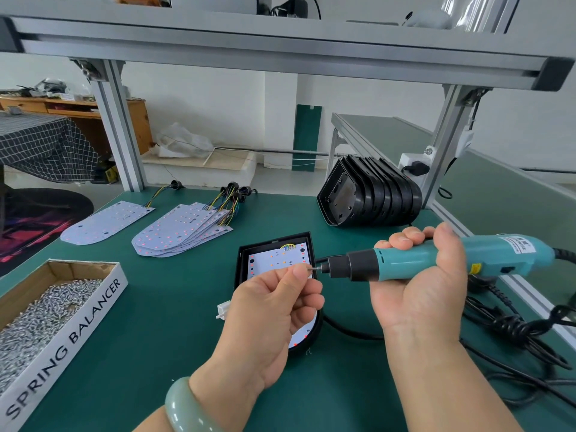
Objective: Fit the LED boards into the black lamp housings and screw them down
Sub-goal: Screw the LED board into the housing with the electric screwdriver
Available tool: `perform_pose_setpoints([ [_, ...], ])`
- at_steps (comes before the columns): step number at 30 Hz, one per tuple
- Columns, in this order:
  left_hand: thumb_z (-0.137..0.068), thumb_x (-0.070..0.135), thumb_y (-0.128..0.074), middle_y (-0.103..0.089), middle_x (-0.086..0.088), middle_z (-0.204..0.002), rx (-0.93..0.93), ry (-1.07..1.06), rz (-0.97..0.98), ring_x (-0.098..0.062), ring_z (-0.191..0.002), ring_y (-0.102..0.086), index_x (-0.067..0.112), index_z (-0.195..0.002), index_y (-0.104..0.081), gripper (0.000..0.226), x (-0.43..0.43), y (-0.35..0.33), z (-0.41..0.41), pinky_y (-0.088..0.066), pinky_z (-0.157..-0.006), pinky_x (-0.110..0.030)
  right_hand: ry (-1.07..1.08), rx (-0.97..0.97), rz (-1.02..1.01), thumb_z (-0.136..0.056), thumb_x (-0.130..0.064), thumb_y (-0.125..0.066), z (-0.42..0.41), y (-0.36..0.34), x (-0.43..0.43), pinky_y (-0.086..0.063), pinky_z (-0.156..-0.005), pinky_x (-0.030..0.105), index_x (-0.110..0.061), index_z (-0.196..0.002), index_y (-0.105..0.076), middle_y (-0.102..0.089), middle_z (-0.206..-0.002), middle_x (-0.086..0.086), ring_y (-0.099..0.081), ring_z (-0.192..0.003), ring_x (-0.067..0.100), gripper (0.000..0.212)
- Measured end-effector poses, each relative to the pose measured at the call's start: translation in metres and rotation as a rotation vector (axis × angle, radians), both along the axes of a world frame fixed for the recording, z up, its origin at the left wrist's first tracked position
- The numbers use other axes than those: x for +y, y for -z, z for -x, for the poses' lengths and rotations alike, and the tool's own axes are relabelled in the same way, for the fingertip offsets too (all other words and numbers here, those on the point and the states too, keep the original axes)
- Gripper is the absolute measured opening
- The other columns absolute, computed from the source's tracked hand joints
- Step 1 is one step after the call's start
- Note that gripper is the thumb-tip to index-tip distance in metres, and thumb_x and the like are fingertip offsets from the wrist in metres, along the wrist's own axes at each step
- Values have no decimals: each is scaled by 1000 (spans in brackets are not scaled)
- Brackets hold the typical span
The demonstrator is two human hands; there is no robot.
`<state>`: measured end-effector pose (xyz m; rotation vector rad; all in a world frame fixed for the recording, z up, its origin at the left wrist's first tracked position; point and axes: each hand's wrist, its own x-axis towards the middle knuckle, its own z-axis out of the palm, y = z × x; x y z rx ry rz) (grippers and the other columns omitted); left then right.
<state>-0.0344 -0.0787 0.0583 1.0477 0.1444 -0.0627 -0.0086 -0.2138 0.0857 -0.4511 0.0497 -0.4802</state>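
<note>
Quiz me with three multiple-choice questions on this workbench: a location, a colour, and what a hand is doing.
1. Where is the cardboard box of silver screws? A. left of the hands B. on the floor C. on the overhead shelf
2. What colour is the body of the electric screwdriver? A. red B. teal C. yellow
3. What is the left hand doing? A. lying flat B. pinching a small screw at the screwdriver's bit C. gripping a cable
Answers: 1 A, it sits on the green mat's left edge; 2 B, the handle in the right hand is teal; 3 B, thumb and forefinger close at the bit.
</note>
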Motion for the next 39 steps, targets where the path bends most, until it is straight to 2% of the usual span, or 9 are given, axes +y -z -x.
perform_pose_setpoints([
  [3, -74, 23, -65, -67, -7, -64, 20, 14, 75, -11, -50, -61, 5, -78, -69, 19, -2, -1, 2, -48, -44, -17, 10, 8, -2, -95, -24, -52, 1, -1, 0, -41, -55, 21, -19, -78, -44, -47, -62, -8, -45, -52, 8, 19],
  [7, -83, 21, -61, -67, -5, -63, 38, -2, 112, -10, -49, -60, 5, -83, -68, 17, -3, -1, 2, -48, -44, -17, 21, 16, -2, -95, -24, -53, 1, -1, -2, -42, -55, 20, -20, -79, -44, -47, -62, -9, -45, -52, 8, 19],
  [19, -82, 13, -65, -67, -7, -62, 1, -49, 75, -10, -49, -60, 8, -67, -70, 17, -5, 3, -1, -48, -44, -16, 4, 18, 5, -94, -25, -54, 1, 3, 1, -43, -56, 20, -21, -77, -45, -48, -62, -9, -46, -52, 7, 19],
  [24, -82, 5, -63, -71, -9, -68, -103, -30, 19, -15, -57, -67, 3, -82, -68, 6, -2, 6, -3, -52, -51, -18, -1, 24, -37, -93, -25, -54, 0, 2, -2, -43, -55, 19, -20, -77, -45, -47, -62, -9, -46, -51, 7, 19],
  [29, -64, 17, -68, -71, -11, -70, -151, -40, 23, -17, -58, -68, 9, -74, -73, 13, -5, 7, -2, -52, -51, -19, -5, 38, -67, -93, -25, -54, -1, 2, -2, -43, -54, 19, -20, -76, -45, -47, -62, -9, -46, -50, 7, 21],
  [31, -63, 18, -68, -72, -11, -71, -166, -29, 13, -17, -59, -69, 11, -69, -75, 11, -4, 7, -2, -52, -52, -19, -5, 41, -74, -94, -26, -54, 0, 1, -3, -42, -54, 19, -20, -75, -45, -47, -61, -9, -46, -50, 7, 22],
  [35, -63, 20, -68, -74, -10, -76, -234, 14, -23, -18, -66, -71, 19, -75, -79, 16, 0, 5, -1, -54, -56, -19, -5, 29, -98, -94, -27, -54, 0, -1, -5, -42, -53, 19, -19, -74, -45, -47, -61, -8, -46, -49, 8, 23],
  [39, -64, 20, -68, -73, -8, -73, -245, -43, -21, -17, -64, -70, 18, -72, -79, 14, -2, 8, -3, -53, -55, -18, -13, 33, -99, -94, -26, -54, 0, 1, -1, -42, -53, 19, -20, -75, -45, -47, -61, -8, -47, -49, 7, 22],
])
